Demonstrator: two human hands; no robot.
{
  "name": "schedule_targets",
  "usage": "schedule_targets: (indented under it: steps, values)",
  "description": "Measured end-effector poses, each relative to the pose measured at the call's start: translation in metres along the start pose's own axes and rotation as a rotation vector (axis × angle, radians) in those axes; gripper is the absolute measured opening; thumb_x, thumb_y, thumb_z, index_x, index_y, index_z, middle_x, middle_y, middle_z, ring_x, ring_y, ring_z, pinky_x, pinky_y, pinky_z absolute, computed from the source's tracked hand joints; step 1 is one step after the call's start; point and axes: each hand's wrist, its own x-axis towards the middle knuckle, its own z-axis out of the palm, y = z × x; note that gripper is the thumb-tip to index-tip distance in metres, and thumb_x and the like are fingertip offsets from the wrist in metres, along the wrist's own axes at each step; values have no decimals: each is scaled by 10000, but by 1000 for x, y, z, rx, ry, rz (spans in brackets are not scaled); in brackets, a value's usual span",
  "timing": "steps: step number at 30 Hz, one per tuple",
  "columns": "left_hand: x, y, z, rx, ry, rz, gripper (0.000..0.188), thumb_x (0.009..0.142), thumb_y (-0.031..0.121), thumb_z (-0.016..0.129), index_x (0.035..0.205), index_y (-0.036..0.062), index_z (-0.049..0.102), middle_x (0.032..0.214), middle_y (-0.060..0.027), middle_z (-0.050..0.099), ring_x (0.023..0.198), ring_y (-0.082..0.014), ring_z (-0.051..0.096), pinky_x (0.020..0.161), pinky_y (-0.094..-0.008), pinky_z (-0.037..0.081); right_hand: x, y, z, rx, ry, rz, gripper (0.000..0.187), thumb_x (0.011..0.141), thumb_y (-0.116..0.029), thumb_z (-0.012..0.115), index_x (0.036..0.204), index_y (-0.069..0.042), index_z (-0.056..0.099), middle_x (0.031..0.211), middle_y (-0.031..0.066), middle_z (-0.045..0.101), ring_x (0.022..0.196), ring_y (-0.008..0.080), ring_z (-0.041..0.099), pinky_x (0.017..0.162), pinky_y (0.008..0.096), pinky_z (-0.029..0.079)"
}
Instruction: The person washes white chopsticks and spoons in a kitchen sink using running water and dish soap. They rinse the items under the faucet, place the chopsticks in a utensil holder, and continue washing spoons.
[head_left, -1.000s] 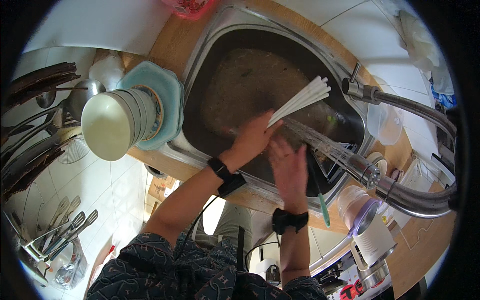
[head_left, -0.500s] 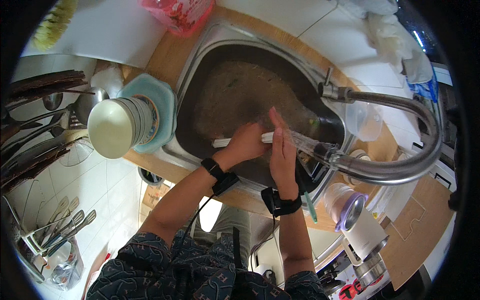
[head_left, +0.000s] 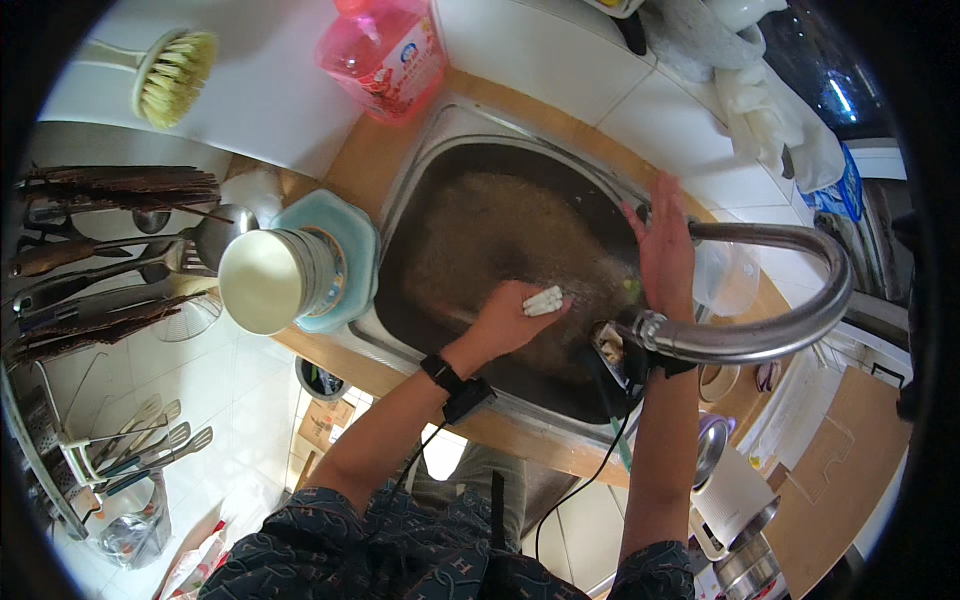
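Note:
My left hand (head_left: pixel 508 322) is closed around a bundle of white chopsticks (head_left: pixel 543 300), of which only the blunt ends show, held low over the dark steel sink (head_left: pixel 480 215). My right hand (head_left: pixel 662 248) is open with fingers spread, reaching toward the base of the curved steel faucet (head_left: pixel 770 300) at the far right rim of the sink. The faucet's spray head (head_left: pixel 612 345) hangs over the basin close to my right wrist. Both wrists wear dark bands.
A stack of pale bowls (head_left: pixel 272 280) sits on a light blue plate (head_left: pixel 350 235) left of the sink. A pink detergent bottle (head_left: pixel 385 50) and a scrub brush (head_left: pixel 170 65) stand behind. Utensils hang in a rack (head_left: pixel 90 260) at left. A cloth (head_left: pixel 770 110) lies at right.
The chopsticks, earlier fanned out and rubbed between both hands under the faucet, are now gathered in my left hand alone. My right hand has let go and moved up to the faucet base.

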Motion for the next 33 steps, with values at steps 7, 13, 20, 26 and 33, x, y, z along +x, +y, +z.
schedule_targets:
  steps: [7, 13, 20, 26, 33]
  values:
    - [-10, -4, -10, -36, 0, -37, 316, 911, 245, 741, 787, -32, 653, 651, -94, 617, 647, -186, 595, 594, -361, 472, -77, 6, 57, -540, -242, -147, 620, 1110, -426, 275, 1564, -8, 340, 1620, 168, 351, 1508, 292, 316, 1209, 471, 274]
    - [-24, 11, -8, 53, -20, 112, 154, 842, 131, 739, 869, -14, 696, 787, -241, 663, 758, -421, 666, 667, -423, 501, -131, 6, 78, -620, -284, -181, 575, 1104, -370, 312, 1537, 1, 379, 1557, 198, 433, 1464, 334, 379, 1206, 453, 260]
    - [-41, 35, -16, -48, 286, 147, 301, 986, 225, 675, 792, 39, 539, 645, -79, 467, 576, -229, 450, 590, -356, 427, -163, 23, 67, -665, -235, -28, 563, 996, -104, 511, 1534, -27, 367, 1527, 206, 444, 1427, 355, 415, 1194, 448, 278]
    - [-33, 24, -19, 5, 232, 14, 346, 983, 278, 681, 1199, 75, 502, 1198, -153, 539, 1144, -255, 532, 917, -416, 472, -147, 66, 105, -340, -158, 31, 656, 891, -116, 711, 1476, -40, 426, 1345, 161, 597, 1158, 315, 647, 964, 384, 505]
    - [-32, 135, -117, 563, 340, 341, 742, 897, 175, 715, 1515, -7, 347, 1545, -277, 379, 1462, -475, 315, 1212, -526, 257, -67, 13, 146, -470, 19, 220, 338, 993, -327, 660, 1035, 6, 701, 822, 140, 717, 756, 227, 721, 615, 339, 496]
